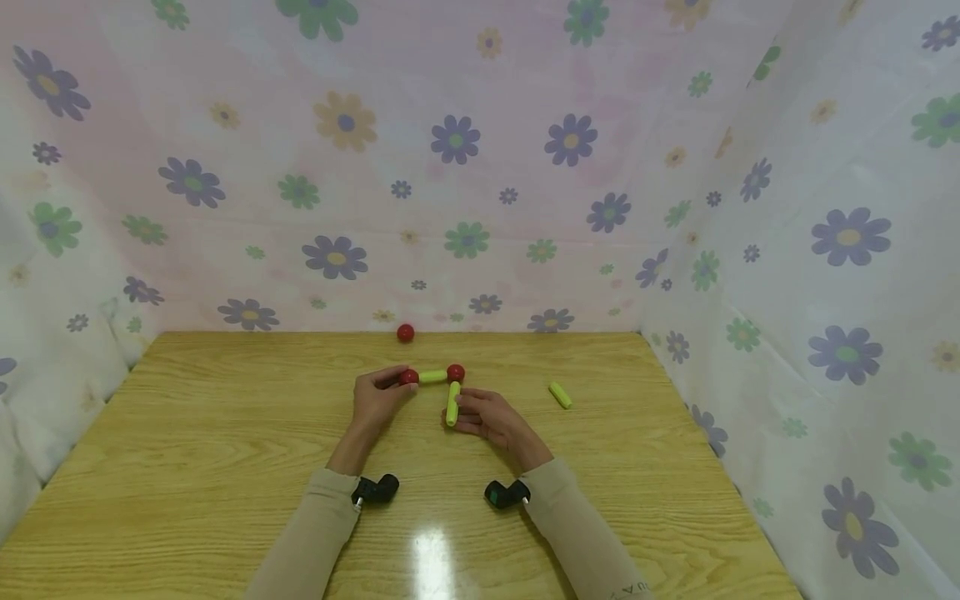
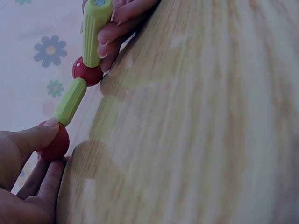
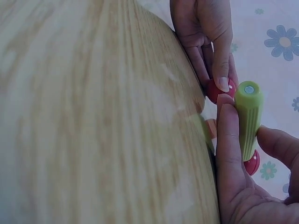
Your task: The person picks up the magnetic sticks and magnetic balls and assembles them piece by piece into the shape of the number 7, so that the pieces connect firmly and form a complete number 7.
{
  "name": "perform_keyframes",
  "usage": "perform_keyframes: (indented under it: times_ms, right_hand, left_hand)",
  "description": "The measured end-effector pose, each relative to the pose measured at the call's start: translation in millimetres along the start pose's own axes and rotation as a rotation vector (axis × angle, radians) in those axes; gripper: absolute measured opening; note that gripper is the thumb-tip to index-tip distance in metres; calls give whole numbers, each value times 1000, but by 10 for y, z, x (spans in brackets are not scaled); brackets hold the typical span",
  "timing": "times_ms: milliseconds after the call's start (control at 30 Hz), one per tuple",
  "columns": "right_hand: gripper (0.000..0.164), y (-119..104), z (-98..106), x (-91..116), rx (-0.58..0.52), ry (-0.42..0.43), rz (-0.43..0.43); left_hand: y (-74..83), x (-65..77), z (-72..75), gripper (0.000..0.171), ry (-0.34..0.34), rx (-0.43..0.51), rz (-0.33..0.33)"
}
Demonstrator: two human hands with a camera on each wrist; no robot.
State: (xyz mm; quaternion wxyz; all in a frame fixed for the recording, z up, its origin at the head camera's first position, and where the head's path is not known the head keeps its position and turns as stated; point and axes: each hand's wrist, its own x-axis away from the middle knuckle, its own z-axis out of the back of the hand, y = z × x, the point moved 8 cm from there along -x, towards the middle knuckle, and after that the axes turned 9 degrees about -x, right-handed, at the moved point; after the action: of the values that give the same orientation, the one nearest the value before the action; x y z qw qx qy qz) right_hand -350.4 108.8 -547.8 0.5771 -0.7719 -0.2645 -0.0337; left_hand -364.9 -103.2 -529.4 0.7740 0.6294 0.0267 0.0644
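My left hand [image 1: 373, 402] pinches a red ball [image 2: 57, 145] between thumb and fingers, low over the wooden table. A ribbed yellow-green rod [image 2: 71, 101] joins that ball to a second red ball [image 2: 86, 73]. Between the thumb and fingers of my right hand [image 1: 495, 418] is another ribbed yellow-green rod [image 3: 250, 121], its far end at the second ball and its near end pointing back toward me. A small silvery disc [image 3: 249, 89] shows in the near end of this rod. Together the two rods form a corner at the second ball.
A loose red ball [image 1: 406, 333] sits at the table's back edge. To the right of my right hand lies a loose yellow-green rod [image 1: 560, 395]. Flower-patterned cloth [image 1: 465, 192] hangs behind the wooden table [image 1: 225, 450] and along both sides.
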Motion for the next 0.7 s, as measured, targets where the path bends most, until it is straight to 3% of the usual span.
perform_keyframes:
  times_ms: [700]
  right_hand:
    - [51,8,12,-14,-19,21,-1]
  left_hand:
    - [1,-5,-8,42,-8,39,-33]
